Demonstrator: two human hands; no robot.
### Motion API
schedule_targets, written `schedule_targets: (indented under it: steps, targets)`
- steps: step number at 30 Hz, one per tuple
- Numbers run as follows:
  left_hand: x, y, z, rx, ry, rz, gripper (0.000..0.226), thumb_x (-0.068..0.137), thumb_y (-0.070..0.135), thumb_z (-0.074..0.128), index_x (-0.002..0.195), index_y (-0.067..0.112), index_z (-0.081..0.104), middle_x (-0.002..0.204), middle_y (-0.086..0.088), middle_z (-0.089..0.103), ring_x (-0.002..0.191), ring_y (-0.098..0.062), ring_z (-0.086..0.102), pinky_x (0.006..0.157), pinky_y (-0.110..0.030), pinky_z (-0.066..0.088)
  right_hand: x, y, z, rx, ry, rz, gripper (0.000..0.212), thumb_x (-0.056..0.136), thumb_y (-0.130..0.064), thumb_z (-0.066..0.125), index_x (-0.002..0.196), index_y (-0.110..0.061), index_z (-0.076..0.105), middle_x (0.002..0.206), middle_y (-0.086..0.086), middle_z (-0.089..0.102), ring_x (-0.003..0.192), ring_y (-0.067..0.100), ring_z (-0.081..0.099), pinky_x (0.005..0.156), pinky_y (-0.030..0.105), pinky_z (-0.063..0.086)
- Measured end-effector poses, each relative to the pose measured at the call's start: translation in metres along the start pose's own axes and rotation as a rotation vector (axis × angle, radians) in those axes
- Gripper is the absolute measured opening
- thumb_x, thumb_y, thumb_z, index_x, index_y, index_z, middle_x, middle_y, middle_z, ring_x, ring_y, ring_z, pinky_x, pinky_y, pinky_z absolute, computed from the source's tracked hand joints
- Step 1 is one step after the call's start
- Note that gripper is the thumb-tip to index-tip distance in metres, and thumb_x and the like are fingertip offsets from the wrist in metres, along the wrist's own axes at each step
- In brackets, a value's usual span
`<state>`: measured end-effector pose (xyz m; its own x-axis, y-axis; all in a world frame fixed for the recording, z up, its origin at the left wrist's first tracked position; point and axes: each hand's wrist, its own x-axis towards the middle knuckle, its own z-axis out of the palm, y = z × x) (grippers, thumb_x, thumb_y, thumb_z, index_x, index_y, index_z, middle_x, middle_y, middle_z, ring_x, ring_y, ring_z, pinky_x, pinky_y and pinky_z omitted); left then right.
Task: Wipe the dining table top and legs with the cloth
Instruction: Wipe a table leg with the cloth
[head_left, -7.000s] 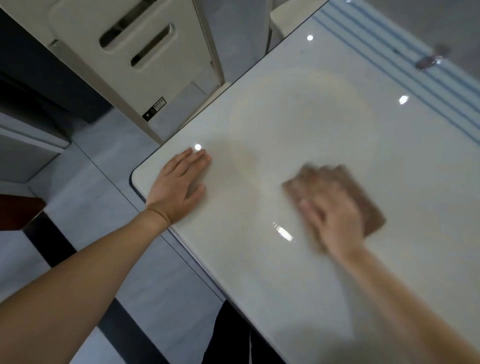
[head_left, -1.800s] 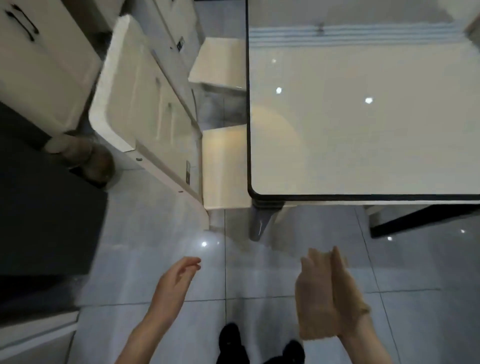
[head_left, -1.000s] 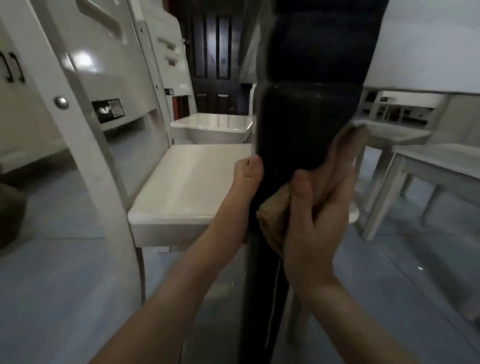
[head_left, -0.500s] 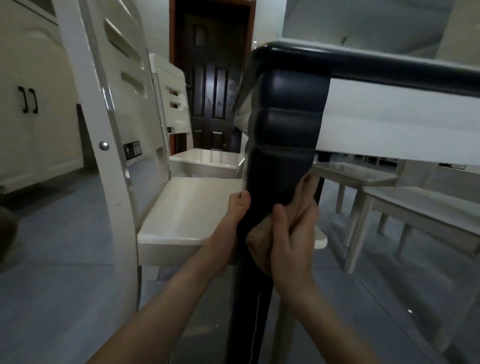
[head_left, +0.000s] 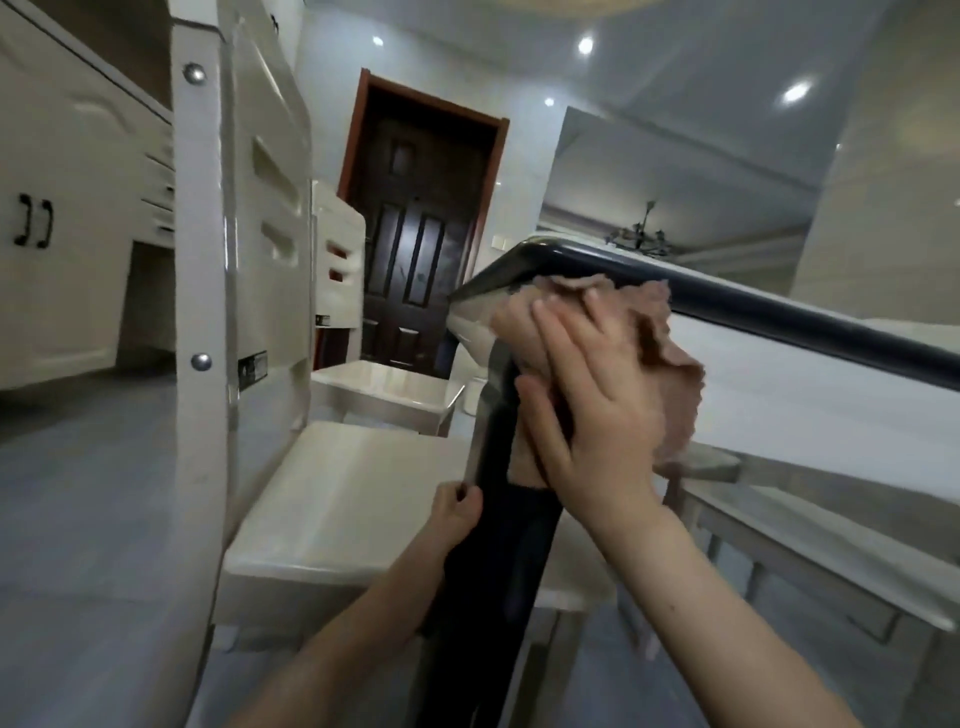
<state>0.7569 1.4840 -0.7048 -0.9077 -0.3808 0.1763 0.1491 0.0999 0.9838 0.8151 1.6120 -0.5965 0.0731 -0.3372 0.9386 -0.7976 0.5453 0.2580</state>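
Note:
I look from low down at the corner of the dining table (head_left: 810, 312), with its dark rim and white apron. Its dark leg (head_left: 498, 561) runs down the middle of the view. My right hand (head_left: 592, 410) presses the brown cloth (head_left: 670, 358) against the top of the leg, just under the corner of the rim, fingers spread flat over the cloth. My left hand (head_left: 457, 514) grips the left side of the leg lower down, its fingers hidden behind the leg.
A white chair (head_left: 332, 499) stands right beside the leg on the left, its tall back (head_left: 208, 312) close to me. A second white chair (head_left: 384, 384) is behind it. More chair seats (head_left: 810, 540) sit under the table at right. A dark door (head_left: 415, 234) is at the far wall.
My right hand has slid the cloth up the leg to the corner under the rim and spread flat. My left hand has stayed lower on the leg.

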Motion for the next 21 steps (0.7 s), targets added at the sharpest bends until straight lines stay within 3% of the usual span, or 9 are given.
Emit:
schedule_targets:
  steps: [3,5,9,11,13,17,21]
  targets:
    - [0.003,-0.002,0.003,0.000,0.013,0.034,0.045,0.095,-0.008,0.031,0.056,0.014,0.031,0.066,0.001,0.036,0.065,-0.010,0.037,0.044,-0.004,0.033,-0.001,0.027,-0.014,0.010,-0.164,-0.202,0.039,0.098,-0.015,0.052,0.135,-0.004,0.053,0.143,0.008,0.049,0.141,0.022,0.035,0.115,0.033,0.031]
    - [0.003,-0.005,0.004,0.001,0.018,0.068,0.046,0.094,-0.011,0.030,0.057,0.016,0.032,0.067,0.002,0.036,0.070,-0.011,0.038,0.045,-0.002,0.032,-0.006,0.045,-0.029,0.000,-0.176,-0.204,0.038,0.097,-0.013,0.051,0.134,-0.003,0.052,0.142,0.007,0.048,0.141,0.021,0.036,0.114,0.029,0.030]
    - [0.000,-0.007,0.003,0.032,0.013,0.110,0.044,0.094,-0.012,0.032,0.060,0.016,0.036,0.071,-0.002,0.040,0.067,-0.008,0.039,0.049,-0.011,0.033,0.001,0.034,-0.023,0.043,-0.095,-0.134,0.037,0.095,-0.008,0.053,0.131,-0.001,0.054,0.141,0.009,0.048,0.139,0.024,0.038,0.116,0.036,0.028]
    - [0.000,-0.006,0.003,0.039,-0.003,0.137,0.036,0.094,-0.011,0.032,0.066,0.009,0.042,0.072,-0.005,0.043,0.076,-0.016,0.044,0.053,-0.017,0.030,0.015,0.021,-0.013,0.070,-0.162,-0.195,0.040,0.094,-0.011,0.059,0.132,-0.001,0.055,0.140,0.011,0.051,0.140,0.025,0.037,0.116,0.036,0.030]
    - [-0.004,-0.002,-0.001,0.045,-0.035,0.138,0.029,0.096,-0.007,0.033,0.073,0.007,0.044,0.069,0.001,0.040,0.072,-0.015,0.042,0.055,-0.019,0.030,0.023,0.024,-0.016,0.071,-0.207,-0.255,0.042,0.093,-0.015,0.061,0.133,-0.002,0.054,0.141,0.011,0.051,0.141,0.024,0.035,0.116,0.034,0.029]
    - [-0.009,-0.004,-0.003,0.014,-0.049,0.170,0.041,0.097,-0.005,0.035,0.064,0.019,0.038,0.068,0.005,0.040,0.065,-0.008,0.041,0.043,-0.002,0.033,-0.009,0.041,-0.025,0.067,-0.070,-0.060,0.038,0.094,-0.011,0.059,0.130,0.001,0.056,0.138,0.012,0.052,0.136,0.028,0.043,0.113,0.046,0.034]
    - [-0.010,-0.003,0.001,-0.005,-0.009,0.194,0.047,0.093,-0.014,0.030,0.056,0.014,0.031,0.063,0.001,0.033,0.060,-0.007,0.032,0.042,-0.006,0.030,-0.004,0.024,-0.007,0.104,0.049,-0.023,0.035,0.094,-0.008,0.059,0.128,0.002,0.058,0.135,0.016,0.055,0.134,0.030,0.045,0.112,0.045,0.035]
